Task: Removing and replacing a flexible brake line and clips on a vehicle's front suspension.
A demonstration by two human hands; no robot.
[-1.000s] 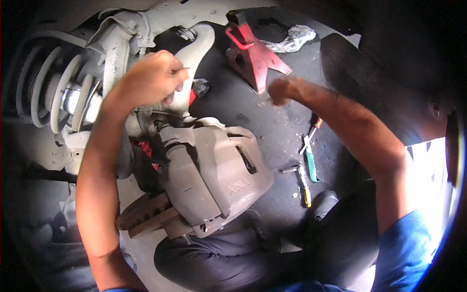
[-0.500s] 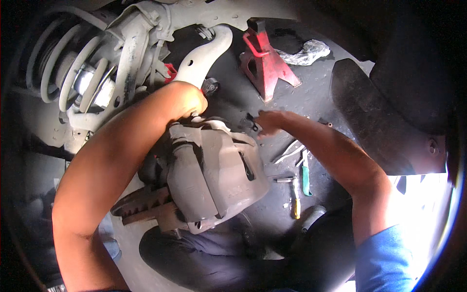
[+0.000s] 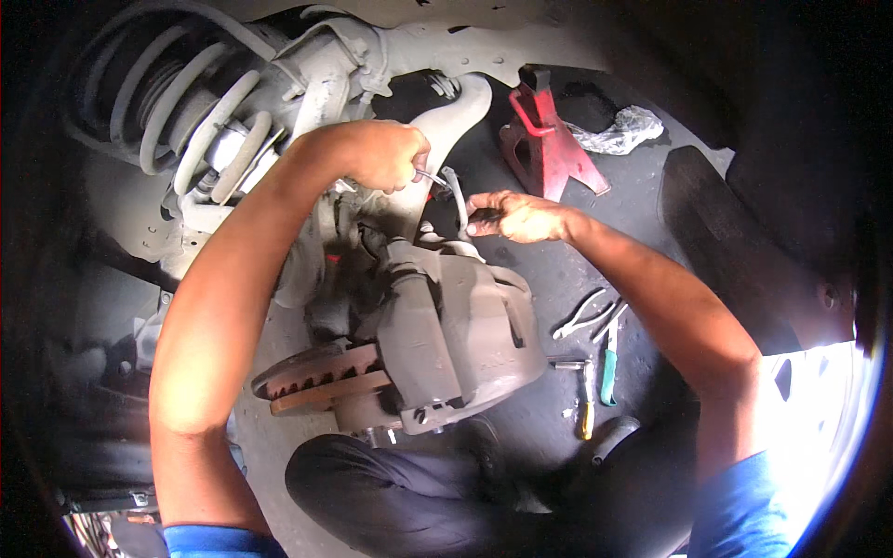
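Note:
My left hand (image 3: 395,158) is closed around a thin metal piece (image 3: 429,177), only part of which shows past the fingers. Its tip meets a narrow, curved grey piece (image 3: 456,197). The lower part of that grey piece is pinched between the thumb and fingers of my right hand (image 3: 521,219). Both hands are above the inner end of a large grey brake caliper (image 3: 442,330). The caliper straddles a rusty brake disc (image 3: 326,377) at its lower left. Behind my left hand a pale suspension arm (image 3: 456,107) curves upward.
A coil spring (image 3: 200,126) fills the upper left. On the dark floor stands a red jack stand (image 3: 549,144), with crumpled clear plastic (image 3: 625,130) beside it. Pliers (image 3: 584,316), a green-handled tool (image 3: 608,372) and a yellow-handled ratchet (image 3: 587,400) lie right of the caliper.
The whole view has shifted, with the scene now lower and to the right. My left hand has lifted off the caliper's top, and my right hand has come in close to it.

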